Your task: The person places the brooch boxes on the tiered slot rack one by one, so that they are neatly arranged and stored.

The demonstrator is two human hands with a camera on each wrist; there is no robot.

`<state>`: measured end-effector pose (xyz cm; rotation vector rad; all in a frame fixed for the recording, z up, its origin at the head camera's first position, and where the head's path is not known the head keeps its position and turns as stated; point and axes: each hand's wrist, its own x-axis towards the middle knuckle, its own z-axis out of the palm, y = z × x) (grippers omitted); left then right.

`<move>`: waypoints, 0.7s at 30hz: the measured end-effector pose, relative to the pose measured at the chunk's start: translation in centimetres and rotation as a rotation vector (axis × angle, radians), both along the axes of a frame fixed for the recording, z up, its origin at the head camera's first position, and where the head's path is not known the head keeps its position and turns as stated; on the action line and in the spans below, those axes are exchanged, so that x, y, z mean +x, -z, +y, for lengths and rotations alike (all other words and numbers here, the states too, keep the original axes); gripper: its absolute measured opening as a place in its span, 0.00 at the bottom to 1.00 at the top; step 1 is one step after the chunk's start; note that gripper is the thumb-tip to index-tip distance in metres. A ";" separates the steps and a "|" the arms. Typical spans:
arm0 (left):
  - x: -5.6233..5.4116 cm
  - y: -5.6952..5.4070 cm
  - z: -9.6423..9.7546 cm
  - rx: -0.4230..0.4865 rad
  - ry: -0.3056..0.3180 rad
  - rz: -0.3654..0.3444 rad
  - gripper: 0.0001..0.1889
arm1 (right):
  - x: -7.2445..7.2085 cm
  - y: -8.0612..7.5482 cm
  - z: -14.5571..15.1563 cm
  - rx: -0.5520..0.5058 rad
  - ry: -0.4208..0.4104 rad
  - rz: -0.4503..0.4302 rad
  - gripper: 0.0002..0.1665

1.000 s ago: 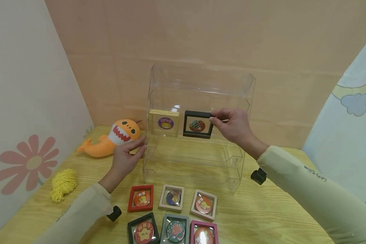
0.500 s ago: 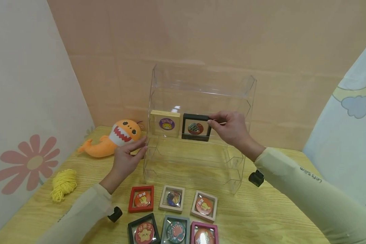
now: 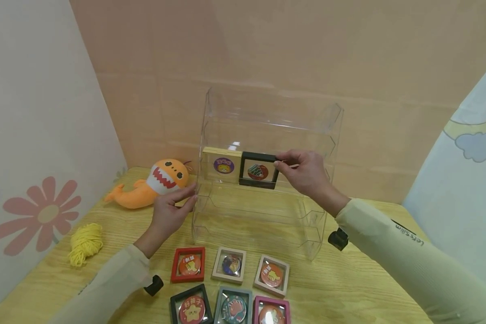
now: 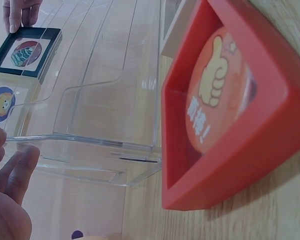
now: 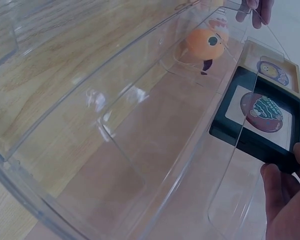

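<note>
A clear stepped display rack (image 3: pixel 281 125) stands on the table. My right hand (image 3: pixel 308 174) pinches the right edge of a black-framed badge case (image 3: pixel 258 172), which stands upright on one of the rack's middle tiers. Its left edge is right beside a pale yellow badge case (image 3: pixel 222 165) on the same tier. The right wrist view shows the thumb and fingers at a corner of the black case (image 5: pixel 257 112). At the rack's left side, my left hand (image 3: pixel 167 218) grips the edge of the clear side panel between thumb and fingers.
In front of the rack lie several framed badge cases, among them a red one (image 3: pixel 188 264) and a magenta one (image 3: pixel 272 310). An orange plush shark (image 3: pixel 147 186) and a bundle of yellow yarn (image 3: pixel 86 244) sit on the left.
My right hand has slid the black badge case left and slightly down, closing the gap to the yellow one. The left hand keeps its place on the rack.
</note>
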<state>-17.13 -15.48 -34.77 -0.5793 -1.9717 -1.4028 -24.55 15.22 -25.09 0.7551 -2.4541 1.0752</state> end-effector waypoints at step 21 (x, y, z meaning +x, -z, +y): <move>-0.1 0.3 0.3 0.001 -0.014 -0.013 0.15 | 0.0 -0.5 0.4 0.015 -0.011 0.037 0.14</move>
